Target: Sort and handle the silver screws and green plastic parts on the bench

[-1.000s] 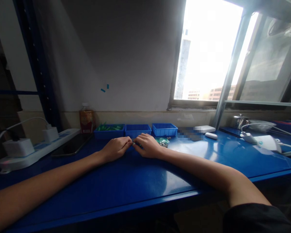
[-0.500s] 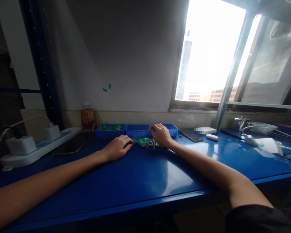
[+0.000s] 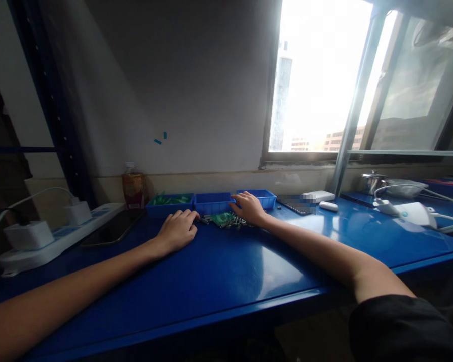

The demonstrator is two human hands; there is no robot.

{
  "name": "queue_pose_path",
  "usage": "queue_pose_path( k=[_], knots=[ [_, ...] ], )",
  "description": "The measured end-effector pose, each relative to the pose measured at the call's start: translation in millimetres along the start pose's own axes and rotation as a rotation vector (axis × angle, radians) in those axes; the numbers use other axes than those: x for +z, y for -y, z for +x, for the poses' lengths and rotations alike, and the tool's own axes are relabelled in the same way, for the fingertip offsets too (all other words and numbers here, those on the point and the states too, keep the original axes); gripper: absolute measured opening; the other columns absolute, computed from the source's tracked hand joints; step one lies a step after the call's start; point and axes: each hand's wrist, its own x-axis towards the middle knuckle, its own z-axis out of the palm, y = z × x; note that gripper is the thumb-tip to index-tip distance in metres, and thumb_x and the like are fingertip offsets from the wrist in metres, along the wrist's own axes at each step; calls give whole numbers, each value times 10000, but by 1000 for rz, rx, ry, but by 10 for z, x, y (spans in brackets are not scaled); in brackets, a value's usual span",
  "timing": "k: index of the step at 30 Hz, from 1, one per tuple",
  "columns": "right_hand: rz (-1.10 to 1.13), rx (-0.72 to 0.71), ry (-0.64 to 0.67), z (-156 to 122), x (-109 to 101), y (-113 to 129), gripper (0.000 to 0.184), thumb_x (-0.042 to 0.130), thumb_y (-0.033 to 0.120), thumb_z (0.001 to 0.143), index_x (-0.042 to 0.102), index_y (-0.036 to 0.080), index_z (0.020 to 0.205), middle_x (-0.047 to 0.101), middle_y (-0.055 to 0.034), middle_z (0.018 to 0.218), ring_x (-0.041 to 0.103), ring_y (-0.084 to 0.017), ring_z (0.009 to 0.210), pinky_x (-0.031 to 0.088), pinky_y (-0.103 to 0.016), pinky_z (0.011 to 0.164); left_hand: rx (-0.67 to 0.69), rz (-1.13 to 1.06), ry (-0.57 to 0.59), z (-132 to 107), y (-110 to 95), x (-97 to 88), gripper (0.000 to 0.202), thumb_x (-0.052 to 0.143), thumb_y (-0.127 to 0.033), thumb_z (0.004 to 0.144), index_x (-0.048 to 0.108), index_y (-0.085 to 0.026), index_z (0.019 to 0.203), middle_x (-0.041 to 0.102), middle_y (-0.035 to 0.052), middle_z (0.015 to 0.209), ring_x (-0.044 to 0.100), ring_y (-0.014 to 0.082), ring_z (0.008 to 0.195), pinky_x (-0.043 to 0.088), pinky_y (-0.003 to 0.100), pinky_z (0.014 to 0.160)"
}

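- Left hand [image 3: 177,230] and right hand [image 3: 248,208]: drawn apart since one second ago.
- Right grip: thumb and fingers parted, before the right blue bin [image 3: 269,202].
- Left grip: palm down; cannot tell whether pinching.
- Metal parts [image 3: 235,222]: heaped between hands, just beside right fingers, around green packet [image 3: 221,219].

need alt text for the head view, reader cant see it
A person's right hand, fingers apart, is at a heap of small metal parts on a blue table, the left hand palm-down to its left. Behind are three blue bins, the leftmost holding green pieces; a window shows at upper right.
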Motion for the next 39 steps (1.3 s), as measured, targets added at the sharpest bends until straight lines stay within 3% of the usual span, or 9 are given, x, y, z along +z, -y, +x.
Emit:
queue_pose_path(
  k=[5, 10, 16, 24, 29, 33, 39],
  knots=[
    [38, -71, -47, 12, -120, 116, 262, 488, 330, 917, 678, 160, 975, 670, -74, 850, 553, -191, 830, 406, -306, 774, 95, -102, -32, 1, 2, -1, 236, 433, -213, 839, 567, -195, 1032, 614, 70, 1021, 536, 234, 936, 419, 365, 842],
    [99, -244, -46, -58, -248, 425, 244, 488, 326, 912, 666, 174, 844, 640, -66, 793, 521, -184, 791, 390, -303, 730, -18, -6, -31, -5, -25, -25, 223, 495, -337, 847, 590, -201, 995, 627, 79, 988, 538, 249, 930, 414, 373, 826],
    [184, -486, 47, -227, -301, 708, 214, 491, 332, 915, 649, 189, 901, 605, -59, 774, 511, -184, 792, 393, -310, 723, -46, 9, 39, -10, -1, -53, 198, 495, -358, 867, 610, -208, 926, 632, 71, 938, 548, 255, 900, 406, 374, 782],
    [305, -339, 126, -245, -262, 693, 232, 523, 317, 895, 579, 184, 1077, 639, -79, 889, 543, -200, 832, 451, -334, 761, 149, -344, -31, -66, -100, -116, 141, 529, -318, 889, 577, -188, 915, 631, 43, 903, 545, 206, 869, 429, 329, 773],
    [288, -334, 161, -222, -238, 726, 265, 524, 321, 896, 545, 193, 1126, 636, -85, 910, 558, -203, 837, 452, -343, 751, 76, -613, -44, -99, -102, -117, 148, 494, -339, 914, 532, -202, 955, 589, 32, 866, 568, 164, 823, 464, 293, 773],
    [309, -347, 176, -197, -257, 769, 149, 497, 292, 913, 572, 209, 1011, 619, -57, 811, 545, -184, 769, 428, -329, 694, 121, -623, 29, -136, -86, -133, 158, 473, -356, 922, 516, -209, 884, 570, 25, 853, 564, 157, 784, 458, 284, 728],
    [346, -356, 239, -198, -282, 792, 128, 479, 266, 921, 565, 198, 987, 614, -59, 822, 533, -183, 775, 421, -333, 713, 121, -644, 97, -53, -105, -173, 172, 459, -350, 928, 523, -203, 866, 572, 24, 850, 566, 155, 774, 465, 278, 722]
  ],
)
